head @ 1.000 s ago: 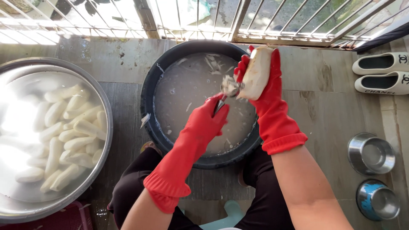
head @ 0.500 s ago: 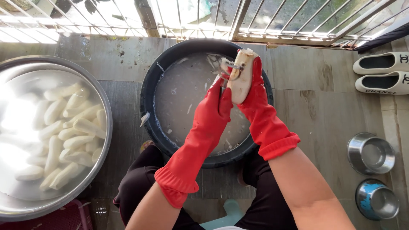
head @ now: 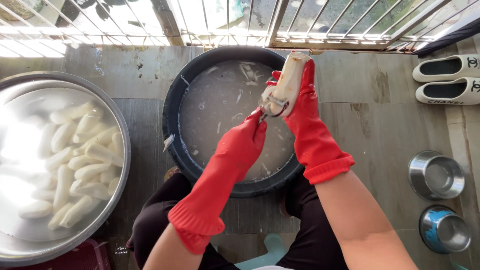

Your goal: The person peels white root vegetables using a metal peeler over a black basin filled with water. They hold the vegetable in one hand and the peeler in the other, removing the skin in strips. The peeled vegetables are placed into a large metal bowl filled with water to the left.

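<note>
Wide steel basin (head: pixel 20 240), floor's left edge: holds pale peeled roots (head: pixel 75 165) in water. Round black plastic tub (head: pixel 172 125), floor centre by the railing: cloudy water flecked with peel strips, apparently set under the work to catch them. Right hand (head: pixel 300 107), red rubber glove: wrapped round a pale long root (head: pixel 290 80), tilted over the tub. Left hand (head: pixel 245 142), gloved: closed on a small metal peeler (head: pixel 272 104), blade against the root's lower end.

Grey tiled floor (head: pixel 380 110), sunlit window grille (head: pixel 240 20)
</note>
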